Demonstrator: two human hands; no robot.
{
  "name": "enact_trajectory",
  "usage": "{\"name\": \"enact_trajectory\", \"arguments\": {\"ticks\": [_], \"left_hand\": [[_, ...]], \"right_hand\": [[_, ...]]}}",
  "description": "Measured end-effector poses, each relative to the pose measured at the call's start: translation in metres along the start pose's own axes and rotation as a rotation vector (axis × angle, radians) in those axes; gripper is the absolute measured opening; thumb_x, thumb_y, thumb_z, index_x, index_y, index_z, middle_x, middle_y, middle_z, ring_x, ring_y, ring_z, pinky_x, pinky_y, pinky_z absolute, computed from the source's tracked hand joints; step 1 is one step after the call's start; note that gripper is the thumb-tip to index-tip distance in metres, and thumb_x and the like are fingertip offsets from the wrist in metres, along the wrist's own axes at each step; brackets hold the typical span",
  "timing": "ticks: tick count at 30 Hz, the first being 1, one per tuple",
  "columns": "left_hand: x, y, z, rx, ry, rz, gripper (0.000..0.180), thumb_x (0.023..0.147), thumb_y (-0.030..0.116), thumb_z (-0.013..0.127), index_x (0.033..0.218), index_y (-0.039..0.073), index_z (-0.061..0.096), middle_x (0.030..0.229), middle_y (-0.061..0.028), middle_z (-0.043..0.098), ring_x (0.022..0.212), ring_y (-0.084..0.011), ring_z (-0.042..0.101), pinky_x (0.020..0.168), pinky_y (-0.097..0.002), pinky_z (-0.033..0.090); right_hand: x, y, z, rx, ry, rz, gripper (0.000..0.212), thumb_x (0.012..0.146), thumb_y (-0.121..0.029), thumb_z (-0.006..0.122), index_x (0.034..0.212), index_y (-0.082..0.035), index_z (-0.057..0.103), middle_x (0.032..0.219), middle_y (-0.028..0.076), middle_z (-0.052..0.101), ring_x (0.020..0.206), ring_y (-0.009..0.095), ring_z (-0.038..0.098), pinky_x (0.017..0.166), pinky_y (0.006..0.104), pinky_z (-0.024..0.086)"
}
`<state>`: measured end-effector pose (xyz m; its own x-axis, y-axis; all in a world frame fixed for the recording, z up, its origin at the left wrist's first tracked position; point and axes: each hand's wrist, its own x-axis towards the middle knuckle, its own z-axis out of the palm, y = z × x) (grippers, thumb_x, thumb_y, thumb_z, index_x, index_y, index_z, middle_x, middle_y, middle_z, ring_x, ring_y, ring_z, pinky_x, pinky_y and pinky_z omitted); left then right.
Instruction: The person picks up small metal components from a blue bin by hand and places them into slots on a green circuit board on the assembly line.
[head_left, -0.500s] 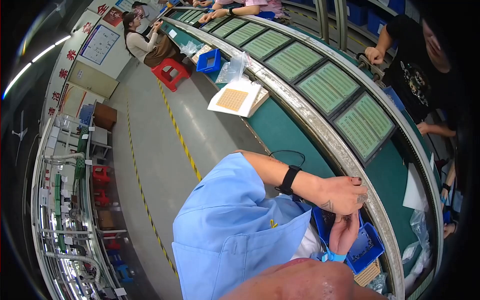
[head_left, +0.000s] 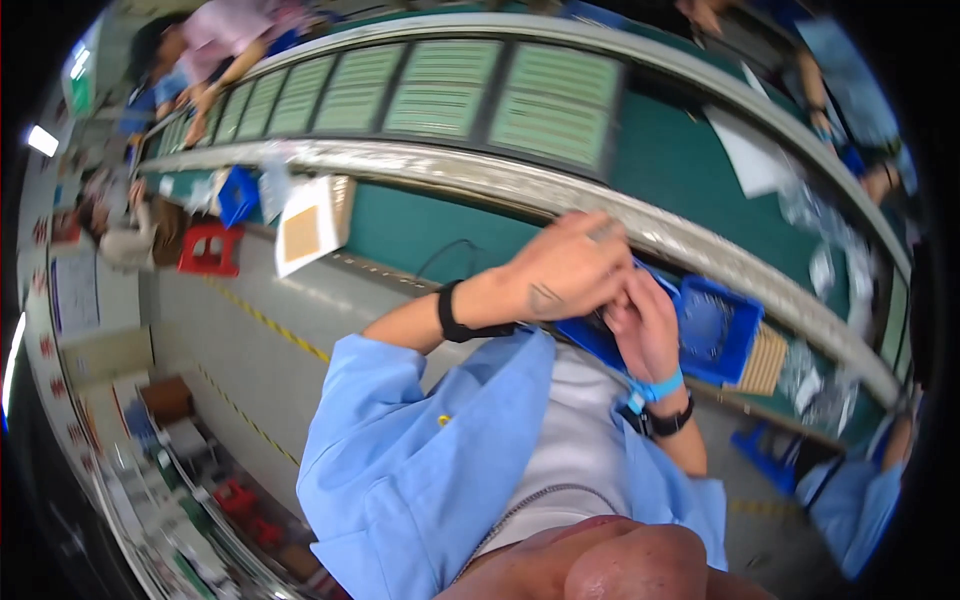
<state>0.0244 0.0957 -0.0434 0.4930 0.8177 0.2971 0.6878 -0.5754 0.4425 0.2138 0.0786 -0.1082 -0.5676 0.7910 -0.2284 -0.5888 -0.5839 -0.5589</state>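
Whatever the fingers meet over is hidden between them; the nearest thing in sight is the blue tray [head_left: 588, 340] below, on the near edge of the table [head_left: 420, 235], in front of the person's body. The left hand [head_left: 580, 265] and right hand [head_left: 648, 335] come together above it, fingers bent and fingertips close. I cannot tell how tightly either grip is drawn in, or whether it has hold of anything. If something small is pinched there, a slip could drop it into the tray or over its side, since the left hand's back hides the fingertips from above.

Just to the right is a second tray [head_left: 712, 366], also blue, with what look like small dark bits, blurred. The right forearm passes close to it, so a careless elbow or wrist could jog it and scatter its contents. The blue band [head_left: 656, 388] on that wrist might catch its rim.

Beyond the trays is a tan slatted board [head_left: 764, 358], with crumpled clear plastic [head_left: 802, 372] next to it; a stray bit could be lost in the folds. Across the far side of the hands is the worn metal rail [head_left: 690, 240]; the left knuckles overlap it in view and could knock against it. Past it, framed green panels [head_left: 553, 105] sit in a row, where a flicked part could land.
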Motion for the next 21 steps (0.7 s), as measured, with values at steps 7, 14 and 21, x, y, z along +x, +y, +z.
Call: {"name": "enact_trajectory", "arguments": {"ticks": [7,14,21], "left_hand": [[0.058,0.004,0.089,-0.255,0.087,-0.043,0.011,0.088,0.006,0.075,0.098,0.005,0.069,0.095,-0.0100,0.067,0.093,-0.0311,0.064,0.086,-0.0422,0.050],[0.094,0.040,0.137,-0.330,0.076,0.022,0.013,0.087,0.003,0.076,0.098,0.003,0.071,0.098,-0.0115,0.069,0.094,-0.0283,0.066,0.085,-0.0392,0.052],[0.101,0.043,0.120,-0.384,-0.028,-0.038,0.014,0.084,0.001,0.076,0.096,0.006,0.070,0.101,-0.0077,0.072,0.095,-0.0266,0.068,0.089,-0.0387,0.051]], "right_hand": [[-0.002,-0.041,-0.090,0.098,0.088,-0.017,0.017,0.110,-0.018,0.056,0.105,-0.004,0.063,0.087,0.001,0.058,0.071,0.009,0.053,0.062,0.0254,0.045],[-0.044,-0.065,-0.133,0.134,0.194,-0.091,0.019,0.110,-0.019,0.056,0.108,-0.002,0.064,0.087,0.001,0.060,0.070,0.009,0.055,0.063,0.0257,0.047],[-0.056,-0.083,-0.124,0.179,0.178,0.003,0.020,0.110,-0.019,0.053,0.107,-0.002,0.065,0.082,0.001,0.057,0.068,0.009,0.051,0.060,0.0250,0.043]]}}
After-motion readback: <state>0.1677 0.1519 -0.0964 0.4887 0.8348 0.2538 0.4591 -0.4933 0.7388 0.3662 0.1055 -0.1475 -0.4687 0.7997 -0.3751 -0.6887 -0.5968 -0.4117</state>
